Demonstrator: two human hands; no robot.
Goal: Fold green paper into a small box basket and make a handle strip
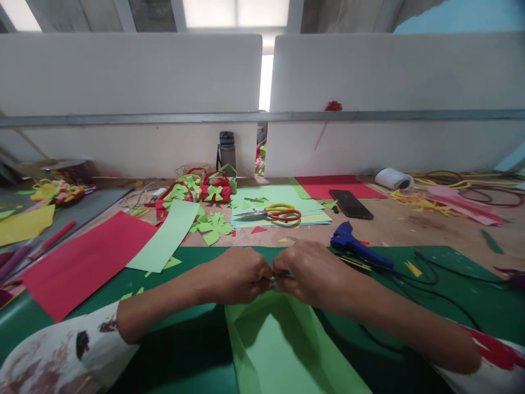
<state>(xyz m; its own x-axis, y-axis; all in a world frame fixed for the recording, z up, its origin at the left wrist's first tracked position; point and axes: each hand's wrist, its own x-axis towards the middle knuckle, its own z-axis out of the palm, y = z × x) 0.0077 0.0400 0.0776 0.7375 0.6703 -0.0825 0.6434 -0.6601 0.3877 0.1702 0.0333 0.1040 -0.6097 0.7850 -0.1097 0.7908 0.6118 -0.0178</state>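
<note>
A light green sheet of paper (283, 350) runs from the bottom edge up to my hands, with creases along its sides. My left hand (241, 276) and my right hand (305, 273) meet at its far end, knuckles up. Both are closed, pinching the paper's end between fingers and thumbs; the exact fold there is hidden by the fingers. Under the paper lies a dark green cutting mat (176, 339). Close to my right hand rests a blue glue gun (359, 246) with a black cord.
Scissors (273, 213) lie on stacked coloured paper (283, 194) beyond my hands. Red paper (94, 262) and a pale green strip (166, 238) are on the left. Small red paper baskets (215, 189), a bottle (227, 150), a phone (350, 203) and a white roll (394, 179) stand or lie further back.
</note>
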